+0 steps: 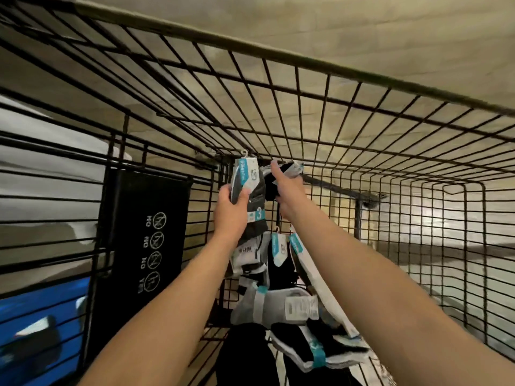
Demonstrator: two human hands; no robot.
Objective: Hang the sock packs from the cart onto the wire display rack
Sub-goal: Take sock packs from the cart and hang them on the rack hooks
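I'm looking down into the wire cart (334, 112), whose mesh fills most of the view. On its left wall hangs a black warning flap (142, 232) with white crossed-out icons and NO/YES text. Behind the bars at lower left there's a blue object (41, 316), too blurred to identify. A loose heap of sock packs (278, 305) lies on the cart bottom between my forearms: black, white and grey pairs with teal bands and white labels, overlapping each other. Both arms reach in toward the far end of the basket. The left hand (231, 215) has its grip clamped on a grey pack (252, 190) with a teal "3" on the label, thumb across the front and fingers behind. It's held upright with its white hook at the top, right by the wires; I can't tell if the hook is touching. The right hand (289, 190) is just beside it, its grip pinching a black pack (281, 174) with a white label, raised above the heap. Most of its fingers are hidden behind the back of the hand. The two held packs touch or overlap.
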